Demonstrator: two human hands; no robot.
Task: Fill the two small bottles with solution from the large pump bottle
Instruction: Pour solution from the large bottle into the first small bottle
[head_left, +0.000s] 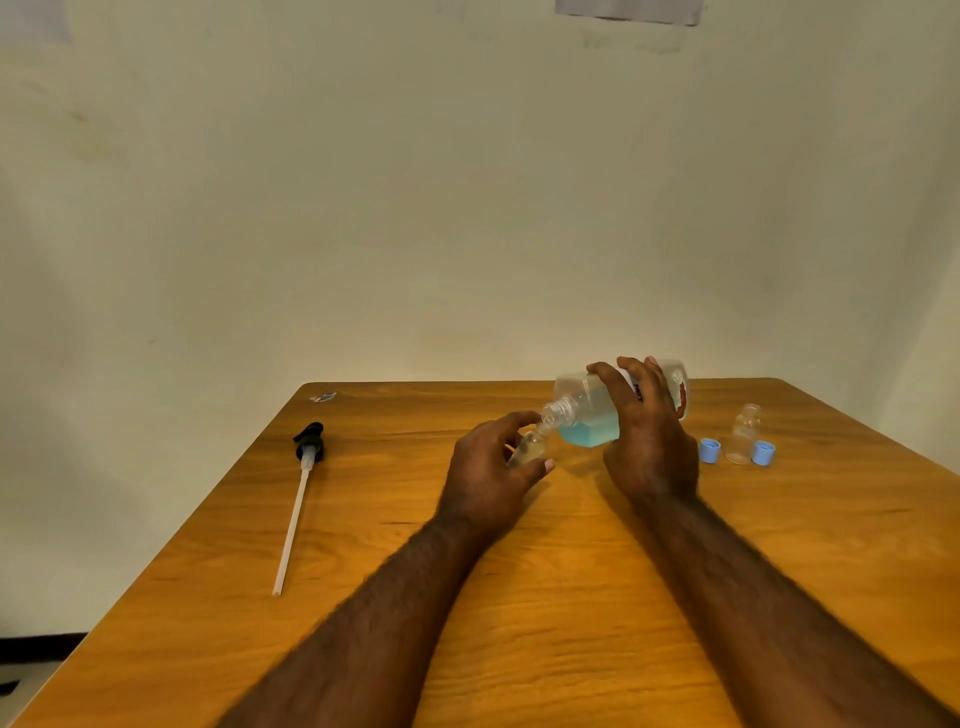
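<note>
My right hand (647, 436) grips the large clear bottle (587, 415), tipped on its side with blue solution pooled low and its open threaded neck pointing left and down. The neck touches the mouth of a small clear bottle (527, 447), which my left hand (491, 467) holds tilted between fingers and thumb above the wooden table (519, 597). The second small bottle (744, 434) stands upright and uncapped at the right. A blue cap (709, 450) lies left of it and another blue cap (763, 452) right of it.
The black pump head with its long white tube (298, 499) lies on the left side of the table. A small scrap (323, 397) sits at the far left corner. The table's far edge meets a pale wall.
</note>
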